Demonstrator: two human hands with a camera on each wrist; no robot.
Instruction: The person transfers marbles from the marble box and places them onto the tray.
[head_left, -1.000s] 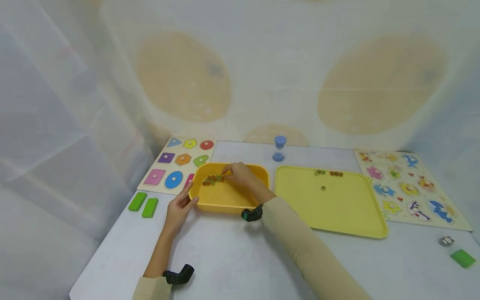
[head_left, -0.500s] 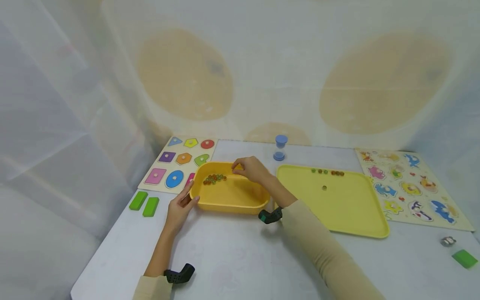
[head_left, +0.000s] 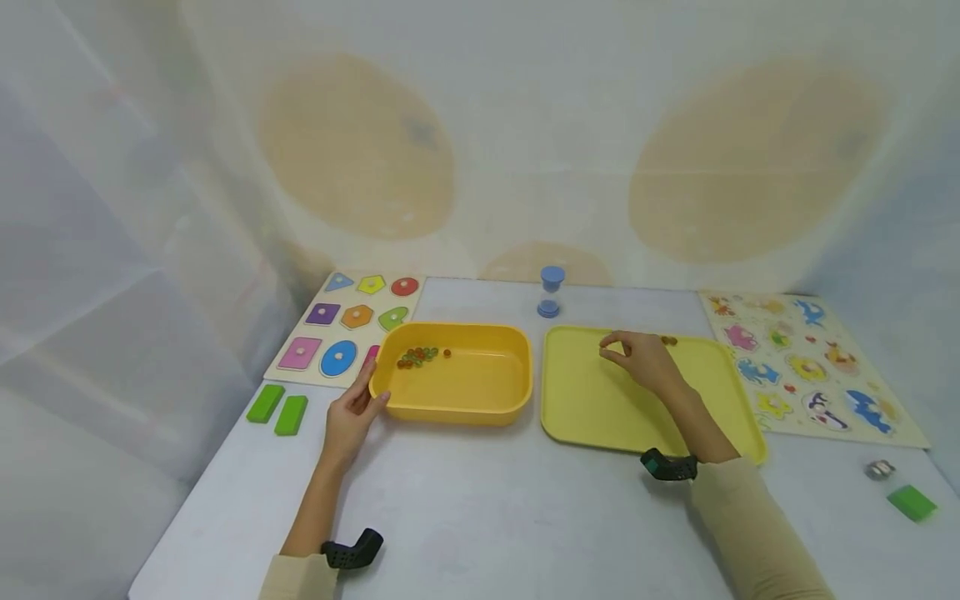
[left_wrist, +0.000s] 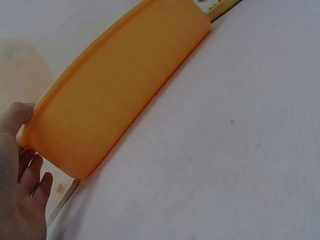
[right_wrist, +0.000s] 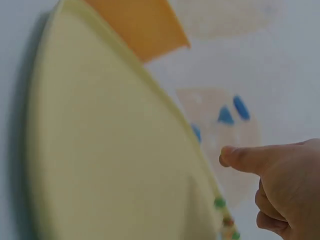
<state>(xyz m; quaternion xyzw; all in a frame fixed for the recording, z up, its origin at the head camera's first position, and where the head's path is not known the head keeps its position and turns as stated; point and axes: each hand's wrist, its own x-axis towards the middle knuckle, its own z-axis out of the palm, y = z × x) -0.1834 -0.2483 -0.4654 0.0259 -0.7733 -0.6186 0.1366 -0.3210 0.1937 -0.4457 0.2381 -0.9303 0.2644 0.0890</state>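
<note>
My left hand (head_left: 350, 421) grips the left end of an orange-yellow plastic bin (head_left: 450, 412), its thumb near the front corner. Inside lie several small brown and green marbles (head_left: 417, 357), with one brown marble (head_left: 447, 353) a little apart. Over the pale yellow tray (head_left: 585, 408), my right hand (head_left: 651, 362) pinches a small brownish marble between thumb and forefinger, mostly hidden by the fingertips. Green and brown marbles (right_wrist: 220, 202) line the tray's far edge, close to that hand in the right wrist view. Brown marbles (head_left: 667, 340) show just behind the hand.
A blue sand timer (head_left: 551, 292) stands behind bin and tray. A shape puzzle board (head_left: 352, 325) lies at the left, an animal puzzle board (head_left: 817, 367) at the right. Green blocks (head_left: 277, 408) lie left; another green block (head_left: 911, 503) and a small grey figure (head_left: 879, 470) lie right.
My right hand has lifted out of the bin and moved right, over the tray's far part, fingers pinched. The left hand keeps its grip on the bin.
</note>
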